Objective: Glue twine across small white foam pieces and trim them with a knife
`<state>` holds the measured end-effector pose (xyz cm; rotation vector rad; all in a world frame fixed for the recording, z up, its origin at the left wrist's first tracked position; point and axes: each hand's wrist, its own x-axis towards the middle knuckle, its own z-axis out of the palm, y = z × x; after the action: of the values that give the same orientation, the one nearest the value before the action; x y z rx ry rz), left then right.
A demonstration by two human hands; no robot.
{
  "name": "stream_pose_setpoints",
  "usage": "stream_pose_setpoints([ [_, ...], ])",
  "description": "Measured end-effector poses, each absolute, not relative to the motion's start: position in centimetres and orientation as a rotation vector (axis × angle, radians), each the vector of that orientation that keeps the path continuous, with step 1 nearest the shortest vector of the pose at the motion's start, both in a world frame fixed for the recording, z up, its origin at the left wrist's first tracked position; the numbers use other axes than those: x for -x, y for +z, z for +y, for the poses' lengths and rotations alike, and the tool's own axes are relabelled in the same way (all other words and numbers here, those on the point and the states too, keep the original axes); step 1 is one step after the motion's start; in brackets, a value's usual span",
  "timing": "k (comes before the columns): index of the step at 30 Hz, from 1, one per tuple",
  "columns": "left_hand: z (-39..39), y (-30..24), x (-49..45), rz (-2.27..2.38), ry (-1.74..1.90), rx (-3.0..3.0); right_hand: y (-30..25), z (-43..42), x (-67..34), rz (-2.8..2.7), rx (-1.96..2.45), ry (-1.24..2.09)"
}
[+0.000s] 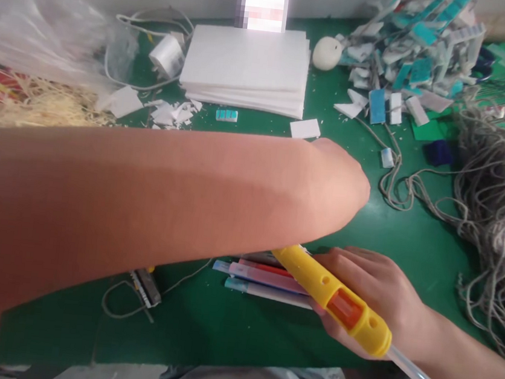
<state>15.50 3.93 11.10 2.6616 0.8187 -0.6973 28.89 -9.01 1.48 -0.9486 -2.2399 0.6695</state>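
Note:
My left forearm crosses the whole picture from the left. My left hand (342, 178) bends down at the wrist, so its fingers are hidden behind it, just above the front end of a yellow tool (336, 296). The tool has an orange switch, and a clear tube leaves its rear end toward the bottom right. It lies across my right hand (375, 292), which comes in from the right and closes on a bundle of coloured pens (260, 278) that point left over the green table (228, 326). I cannot tell which hand holds the tool.
A stack of white foam sheets (248, 67) lies at the back, with a white ball (326, 53) and a heap of teal and white scraps (409, 49) to its right. Tangled grey cord (494, 186) fills the right side. A tape roll (167, 55), a plastic bag and straw (38, 105) are at the left.

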Motion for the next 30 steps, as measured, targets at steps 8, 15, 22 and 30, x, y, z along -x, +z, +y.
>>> stream_pose_setpoints([
  [8,3.7,10.5,-15.5,0.805,-0.703,-2.671,1.7,-9.1,-28.9,-2.236,0.968,0.671],
  [15,4.2,10.5,-16.1,0.816,-0.582,-2.679,1.8,-9.0,-28.9,-2.248,0.974,0.645],
  [22,5.7,12.0,-10.2,1.215,-0.169,-2.748,1.8,-9.0,-29.2,-2.265,0.990,0.670],
  [30,1.4,6.4,1.2,1.340,0.275,-2.648,2.2,-8.9,-28.9,-2.232,1.046,0.614],
])
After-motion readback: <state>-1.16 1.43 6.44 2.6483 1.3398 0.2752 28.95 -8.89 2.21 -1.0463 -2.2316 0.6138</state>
